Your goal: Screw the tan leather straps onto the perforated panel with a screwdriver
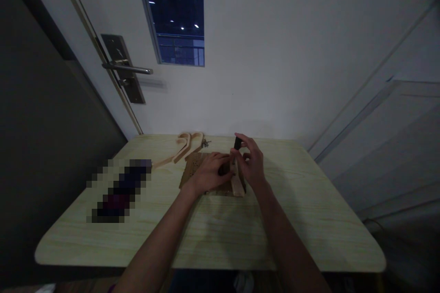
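My right hand (252, 160) pinches the black handle of a short screwdriver (237, 143), held upright over a pale wooden piece (236, 185). The screwdriver's lower end meets the wood near its far end, partly covered by my fingers. Reaching in from the left, my left hand (211, 171) steadies the wooden piece, its thumb and fingertips against the left side. Under both lies a brown board (190, 169) with small holes or specks, largely hidden by the left hand.
Curved wooden hooks (187, 146) lie at the back left, beside a small heap of screws (206, 143). A pixelated dark object (120, 192) rests at the left of the table (309, 229). Behind stands a white door with a metal handle (127, 68) and a window (177, 13).
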The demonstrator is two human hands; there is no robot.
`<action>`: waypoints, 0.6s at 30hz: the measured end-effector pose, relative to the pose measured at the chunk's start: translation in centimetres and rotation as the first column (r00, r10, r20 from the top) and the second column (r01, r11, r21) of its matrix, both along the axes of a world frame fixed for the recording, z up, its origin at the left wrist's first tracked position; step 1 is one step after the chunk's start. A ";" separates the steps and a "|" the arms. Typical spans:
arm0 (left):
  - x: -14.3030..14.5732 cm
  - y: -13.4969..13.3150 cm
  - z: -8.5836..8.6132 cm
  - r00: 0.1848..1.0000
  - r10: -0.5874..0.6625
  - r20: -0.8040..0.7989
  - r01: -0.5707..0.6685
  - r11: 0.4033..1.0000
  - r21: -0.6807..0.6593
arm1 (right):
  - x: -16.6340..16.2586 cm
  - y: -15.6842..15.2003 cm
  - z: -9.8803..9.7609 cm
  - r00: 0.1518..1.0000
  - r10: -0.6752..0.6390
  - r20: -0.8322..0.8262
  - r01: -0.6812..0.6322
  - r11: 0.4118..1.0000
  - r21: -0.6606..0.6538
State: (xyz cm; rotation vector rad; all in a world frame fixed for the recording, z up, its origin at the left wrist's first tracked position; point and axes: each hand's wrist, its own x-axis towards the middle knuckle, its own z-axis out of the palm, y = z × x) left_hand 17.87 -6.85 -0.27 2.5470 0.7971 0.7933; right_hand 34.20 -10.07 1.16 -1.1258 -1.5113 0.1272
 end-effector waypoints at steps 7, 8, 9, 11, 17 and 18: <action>0.1 0.1 0.0 1.000 -0.023 0.009 0.023 1.000 -0.004 | -0.2 -0.3 0.2 1.000 0.023 0.009 -0.023 0.999 -0.027; 0.1 0.1 0.0 1.000 -0.026 0.014 0.026 1.000 -0.006 | -0.2 -0.3 0.2 0.999 0.039 0.002 -0.039 0.999 -0.024; 0.1 0.1 0.0 0.999 -0.030 0.016 0.030 1.000 -0.010 | -0.2 -0.4 0.1 0.998 0.060 -0.007 -0.060 0.998 -0.024; 0.1 0.1 0.0 0.999 -0.030 0.018 0.030 0.999 -0.016 | -0.1 -0.4 0.0 0.995 0.093 -0.026 -0.094 0.995 -0.037; 0.0 -0.1 0.3 1.000 -0.017 0.017 0.018 0.999 -0.030 | 0.1 -0.1 -0.2 0.997 0.075 -0.010 -0.075 0.997 -0.020; 0.0 -0.1 0.4 1.000 -0.020 0.013 0.021 0.999 -0.032 | 0.1 -0.1 -0.3 0.997 0.073 -0.006 -0.074 0.997 -0.019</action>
